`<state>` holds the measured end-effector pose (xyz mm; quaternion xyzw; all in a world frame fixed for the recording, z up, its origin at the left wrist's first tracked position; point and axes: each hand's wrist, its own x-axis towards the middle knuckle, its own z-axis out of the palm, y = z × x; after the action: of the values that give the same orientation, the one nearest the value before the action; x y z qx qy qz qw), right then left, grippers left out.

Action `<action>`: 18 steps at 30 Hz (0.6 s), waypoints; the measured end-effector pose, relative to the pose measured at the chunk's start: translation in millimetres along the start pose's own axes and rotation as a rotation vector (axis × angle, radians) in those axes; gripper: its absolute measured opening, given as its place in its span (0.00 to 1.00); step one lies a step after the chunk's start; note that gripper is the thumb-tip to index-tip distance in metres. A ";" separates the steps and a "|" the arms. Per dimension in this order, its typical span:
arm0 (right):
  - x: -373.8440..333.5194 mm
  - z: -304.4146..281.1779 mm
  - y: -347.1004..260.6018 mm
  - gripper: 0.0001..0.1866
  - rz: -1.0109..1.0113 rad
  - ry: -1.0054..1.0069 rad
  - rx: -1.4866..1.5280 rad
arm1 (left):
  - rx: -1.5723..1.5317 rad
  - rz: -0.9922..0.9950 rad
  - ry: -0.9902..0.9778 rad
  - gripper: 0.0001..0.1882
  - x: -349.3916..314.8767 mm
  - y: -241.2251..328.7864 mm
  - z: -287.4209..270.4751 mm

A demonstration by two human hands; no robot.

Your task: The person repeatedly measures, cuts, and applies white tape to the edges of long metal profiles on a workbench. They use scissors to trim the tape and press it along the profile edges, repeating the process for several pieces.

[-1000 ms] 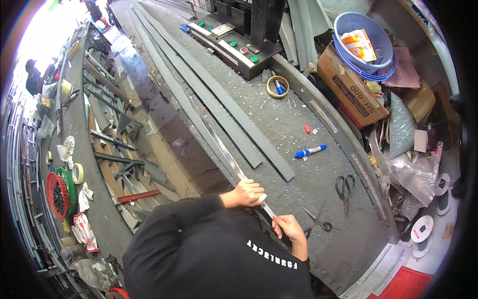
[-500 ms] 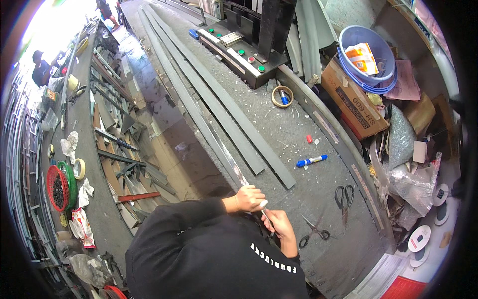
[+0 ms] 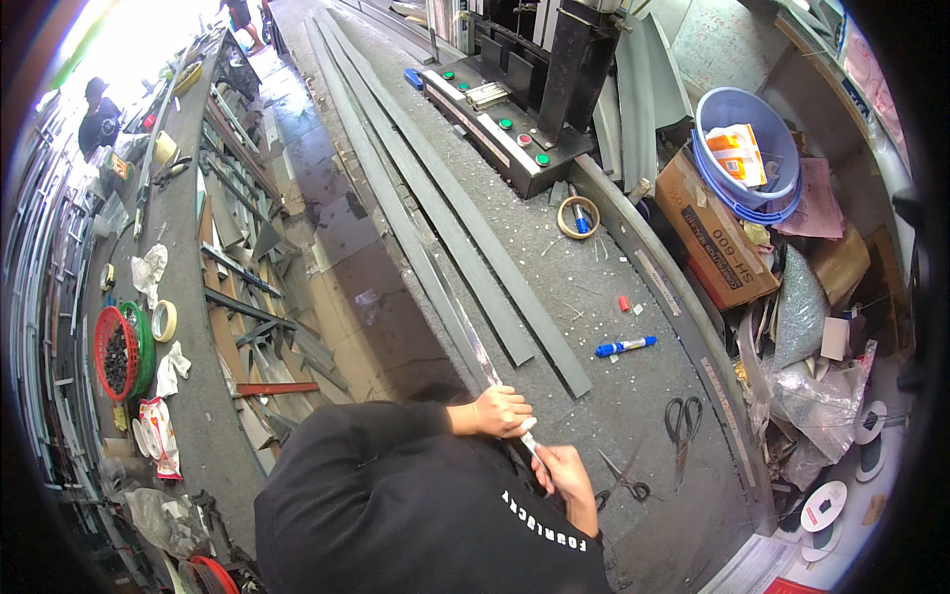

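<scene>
My left hand (image 3: 502, 412) is closed around the near end of a long grey strip (image 3: 435, 287), the leftmost of several lying lengthwise on the bench. Close to that hand the strip has a shiny, whitish surface. A small white tip shows beside my left thumb; I cannot make out what it is. Just nearer to me, my right hand (image 3: 566, 475) is closed on the same strip's end, its fingers partly hidden. Two more grey strips (image 3: 495, 325) lie to the right. Black-handled scissors (image 3: 625, 479) rest beside my right hand, and a second pair (image 3: 682, 428) lies farther right.
On the bench (image 3: 554, 307) are a blue marker (image 3: 626, 346), a red cap (image 3: 623, 303), a tape roll (image 3: 578, 218) and white scraps. A black machine with green buttons (image 3: 506, 125) stands behind. Blue basins (image 3: 747, 148) sit on a cardboard box (image 3: 712, 233). A person (image 3: 99, 119) is far left.
The whole view has shifted, so the bench things sit lower in it. My right hand has slid slightly toward me, a little farther from my left hand. Both stay closed on the strip.
</scene>
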<state>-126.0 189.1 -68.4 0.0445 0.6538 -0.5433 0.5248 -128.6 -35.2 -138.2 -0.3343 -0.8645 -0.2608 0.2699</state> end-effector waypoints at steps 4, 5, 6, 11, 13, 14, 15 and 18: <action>6.6 3.0 3.7 0.22 -0.010 0.005 0.019 | -0.032 -0.025 -0.027 0.10 -1.8 -1.2 1.8; 8.7 4.3 4.1 0.22 0.093 0.001 -0.011 | -0.019 -0.020 -0.041 0.10 -2.1 -1.1 2.1; 7.9 7.0 6.1 0.22 0.073 0.028 0.032 | -0.002 -0.005 -0.021 0.10 -2.4 -1.0 2.6; 4.1 11.5 9.7 0.21 -0.067 0.081 0.020 | -0.008 -0.020 -0.022 0.10 -2.9 0.7 2.4; 2.0 11.4 10.8 0.21 -0.201 0.006 0.129 | -0.016 -0.017 -0.030 0.10 -2.6 0.9 2.1; 2.6 11.2 10.7 0.21 -0.131 -0.016 0.116 | -0.014 -0.017 -0.044 0.10 -2.2 0.2 1.9; 3.0 11.8 11.2 0.20 -0.048 0.048 0.100 | -0.015 -0.021 -0.057 0.10 -2.2 0.8 2.0; 7.6 14.1 11.5 0.20 0.118 0.146 -0.014 | -0.026 -0.018 -0.009 0.10 -1.1 0.1 1.9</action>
<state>-113.2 179.3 -79.6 0.1187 0.6903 -0.5023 0.5070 -128.4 -34.4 -140.2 -0.3312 -0.8652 -0.2729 0.2593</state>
